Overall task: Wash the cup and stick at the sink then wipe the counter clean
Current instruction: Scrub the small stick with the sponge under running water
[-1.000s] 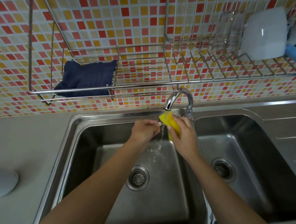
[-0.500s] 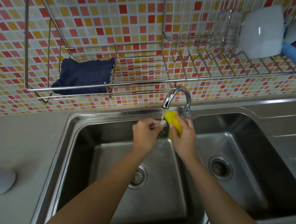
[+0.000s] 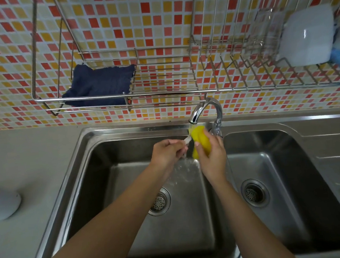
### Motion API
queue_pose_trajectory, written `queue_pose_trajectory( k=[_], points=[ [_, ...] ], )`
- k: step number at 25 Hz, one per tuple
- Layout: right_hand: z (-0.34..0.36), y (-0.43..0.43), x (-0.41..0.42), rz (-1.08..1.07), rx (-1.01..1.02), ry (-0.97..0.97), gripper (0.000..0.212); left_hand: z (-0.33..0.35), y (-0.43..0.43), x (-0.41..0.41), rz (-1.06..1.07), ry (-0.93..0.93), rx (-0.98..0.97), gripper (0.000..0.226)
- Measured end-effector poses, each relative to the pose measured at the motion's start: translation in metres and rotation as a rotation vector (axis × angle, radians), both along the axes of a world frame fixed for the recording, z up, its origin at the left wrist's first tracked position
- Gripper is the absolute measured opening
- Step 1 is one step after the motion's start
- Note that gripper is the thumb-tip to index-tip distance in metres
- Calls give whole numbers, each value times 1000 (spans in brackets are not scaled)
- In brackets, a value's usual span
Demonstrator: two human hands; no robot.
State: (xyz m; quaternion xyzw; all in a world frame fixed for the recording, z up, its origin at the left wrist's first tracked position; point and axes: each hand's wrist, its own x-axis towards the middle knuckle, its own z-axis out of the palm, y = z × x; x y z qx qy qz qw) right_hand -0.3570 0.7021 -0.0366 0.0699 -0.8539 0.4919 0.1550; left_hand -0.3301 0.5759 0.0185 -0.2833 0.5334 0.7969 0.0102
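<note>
Over the left basin of the double sink [image 3: 92,174], both forearms are reaching in from the bottom edge and converging under the faucet [image 3: 206,110]. Left hand [image 3: 167,154] is curling closed, fingers pinching the stick [image 3: 187,140], a thin pale piece poking out toward the right hand; most of it is hidden in the fist. Right hand [image 3: 212,156] is wrapping around a yellow sponge [image 3: 201,139], thumb on its near face, fingers behind, wrist tilting up toward the spout. Sponge is folding over the stick's tip, the two touching. Water is running from the spout onto the sponge and splashing on the basin floor below the hands. Cup [image 3: 3,203] is sitting on the counter [image 3: 32,158] at the far left, well apart from the sink, partly cut by the frame edge. Dark blue cloth [image 3: 99,86] is lying in the wire rack [image 3: 162,93] on the tiled wall, above the basin. White bowl [image 3: 307,36] is leaning in the rack's right section.
</note>
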Motion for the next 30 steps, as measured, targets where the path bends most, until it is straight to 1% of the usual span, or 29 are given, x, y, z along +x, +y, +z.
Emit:
queue_pose_trajectory(
  k=[2, 4, 5, 7, 9, 10, 12, 15, 16, 18, 21, 22, 23, 25, 27, 30],
  points=[
    [0, 0, 0, -12, -36, -12, 43, 2, 1, 0, -10, -10, 21, 4],
    [0, -1, 1, 78, 8, 22, 43, 2, 1, -2, -2, -20, 28, 3],
    [-1, -1, -1, 86, 1, 11, 43, 2, 1, -3, -6, -32, 23, 2],
    [-6, 1, -6, 7, -118, -91, 47, 3, 4, -5, -42, -61, -7, 5],
    [-11, 5, -12, 12, -208, -237, 52, 3, 6, -6, -72, -107, -79, 7],
    [-14, 8, -16, 54, -196, -303, 54, 5, 6, -6, -74, -129, -115, 7],
    [-14, 13, -23, 117, -99, -400, 55, 6, 6, -8, -77, -145, -146, 10],
    [-3, 21, -38, 178, 47, -444, 56, 5, 10, -10, -146, -53, -181, 19],
    [1, 23, -41, 196, 89, -455, 56, 4, 12, -12, -177, -26, -224, 21],
    [1, 27, -45, 198, 130, -456, 56, -1, 13, -11, -237, 12, -389, 26],
    [-4, 34, -48, 94, 99, -506, 60, -7, 9, -6, -333, 47, -763, 27],
    [-4, 35, -48, 73, 96, -529, 62, -6, 6, -5, -353, 62, -856, 26],
    [-5, 36, -49, 68, 90, -530, 61, -5, 4, -3, -357, 79, -891, 26],
    [-4, 32, -48, 77, 6, -489, 55, -4, 0, -2, -329, 95, -869, 24],
    [-1, 22, -39, 141, -72, -475, 49, -6, -4, -2, -328, 87, -898, 24],
    [-4, 7, -20, 192, 8, -458, 41, -10, -9, 4, -395, 67, -981, 26]
  ],
)
